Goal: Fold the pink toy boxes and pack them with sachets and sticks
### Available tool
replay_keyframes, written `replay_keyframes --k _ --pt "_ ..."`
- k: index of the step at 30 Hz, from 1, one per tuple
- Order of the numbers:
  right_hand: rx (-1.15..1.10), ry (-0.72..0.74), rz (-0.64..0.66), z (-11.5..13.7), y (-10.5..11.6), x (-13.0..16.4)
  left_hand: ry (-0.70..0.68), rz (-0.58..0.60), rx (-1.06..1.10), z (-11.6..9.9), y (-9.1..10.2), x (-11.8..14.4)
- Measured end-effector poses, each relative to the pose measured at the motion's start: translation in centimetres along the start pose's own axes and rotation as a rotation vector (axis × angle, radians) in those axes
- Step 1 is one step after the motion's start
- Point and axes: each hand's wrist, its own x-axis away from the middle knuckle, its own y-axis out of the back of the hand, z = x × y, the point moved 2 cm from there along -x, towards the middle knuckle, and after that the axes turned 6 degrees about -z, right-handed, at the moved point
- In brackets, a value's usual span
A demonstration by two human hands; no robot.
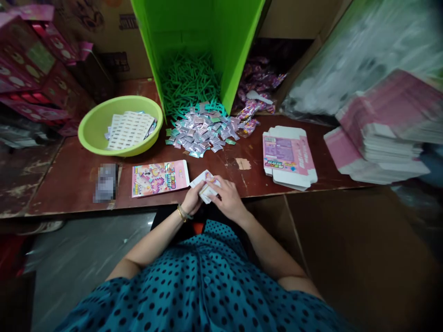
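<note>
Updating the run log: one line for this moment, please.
left hand: holds small white box | right hand: same box | nearby: pink leaflet, flat carton

A worn reddish-brown bench (pixel 72 180) carries a lime-green basin (pixel 93 133), a pink printed card (pixel 159 178), a heap of small foil packets (pixel 202 131), flattened pink cartons (pixel 288 157) and a tall stack of carton blanks (pixel 384 147) at its right end.

Perhaps small cards (pixel 205 184) in both hands
</note>
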Motion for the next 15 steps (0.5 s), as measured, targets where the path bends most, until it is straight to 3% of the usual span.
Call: replay_keyframes --k 3,8,12,15 --pt "0.039 0.137 0.062 -1.1 1.1 -0.7 0.104 -0.002 -0.001 -0.7 0.5 0.0" --pt "0.044 0.260 0.118 -1.3 2.1 -2.0 0.120 0.012 -0.190 -2.3 1.0 0.0" --pt "-0.225 0.160 0.185 -1.9 3.2 -1.5 0.225 -0.052 -0.214 -3.1 0.6 -1.2" --pt "-0.267 0.026 -0.020 -1.9 3.4 -0.3 0.206 -0.044 -0.131 -2.9 -0.8 -2.7"
